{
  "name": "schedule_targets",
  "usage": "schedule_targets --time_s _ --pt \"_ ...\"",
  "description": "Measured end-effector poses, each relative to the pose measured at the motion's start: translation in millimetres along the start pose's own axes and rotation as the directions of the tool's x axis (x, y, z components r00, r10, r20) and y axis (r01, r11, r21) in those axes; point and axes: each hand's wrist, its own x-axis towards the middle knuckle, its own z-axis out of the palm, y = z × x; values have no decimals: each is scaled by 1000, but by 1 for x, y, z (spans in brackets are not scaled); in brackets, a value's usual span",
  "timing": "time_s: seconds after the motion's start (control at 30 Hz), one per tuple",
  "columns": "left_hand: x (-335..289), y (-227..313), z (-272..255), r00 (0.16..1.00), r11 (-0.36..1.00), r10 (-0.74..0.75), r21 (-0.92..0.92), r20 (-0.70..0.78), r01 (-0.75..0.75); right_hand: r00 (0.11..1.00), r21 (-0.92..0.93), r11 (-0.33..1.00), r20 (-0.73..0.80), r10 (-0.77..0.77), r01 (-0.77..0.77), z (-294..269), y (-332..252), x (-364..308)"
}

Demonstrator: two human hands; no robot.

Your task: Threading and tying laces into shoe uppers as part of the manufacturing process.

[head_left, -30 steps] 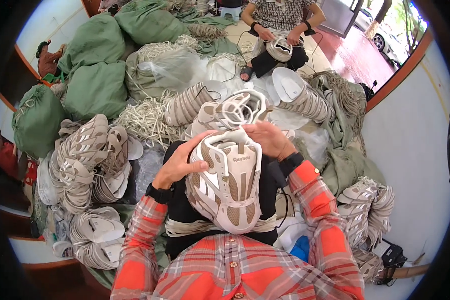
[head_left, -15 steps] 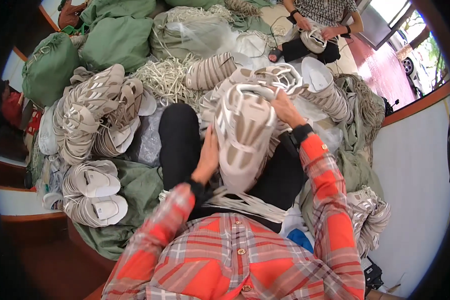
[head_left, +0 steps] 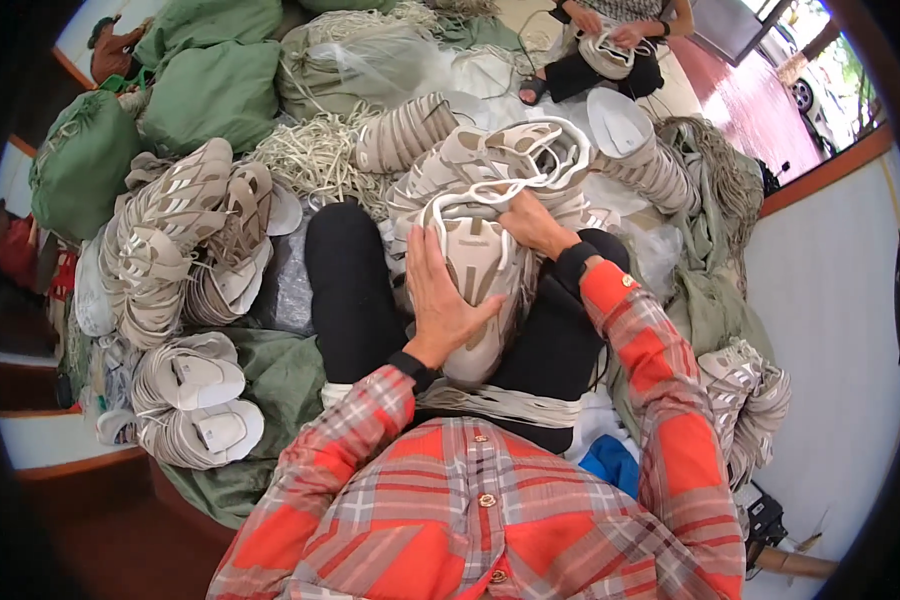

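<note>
A beige and grey shoe upper (head_left: 475, 275) with white edging rests between my black-clad knees, toe end toward me. My left hand (head_left: 445, 305) lies flat along its left side, fingers stretched and thumb spread across the front. At the far right edge of its opening, the fingers of my right hand (head_left: 535, 222) are closed on a white shoelace (head_left: 498, 187) that loops over the opening. The fingertips are partly hidden. Just beyond are more shoe uppers (head_left: 475, 150) in a heap. A bundle of pale laces (head_left: 505, 405) lies across my lap.
Stacked uppers (head_left: 165, 240) and white-lined pieces (head_left: 210, 375) stand at left. Loose laces (head_left: 315, 160) and green sacks (head_left: 210, 95) lie farther off. Another stack (head_left: 645, 165) stands to the right. Across from me a person's hands (head_left: 610, 35) hold another shoe upper.
My left hand has slid from the shoe upper's side onto its front. The shoe upper sits lower, and my right hand has shifted left and nearer, with a white lace loop now showing there.
</note>
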Motion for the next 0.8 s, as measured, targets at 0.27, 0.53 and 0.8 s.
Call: schedule_targets --time_s 0.27,0.53,0.8 --pt "-5 -13 2 986 984 -97 -135 137 116 943 -201 979 324 77 -11 -7 6 -7" --pt "82 -49 -60 786 994 93 -96 612 -43 921 -342 868 -16 -388 360 3 -40 -30" --pt "75 -48 -43 803 871 -157 -303 575 388 964 -406 885 -34 -262 226 60 13 1"
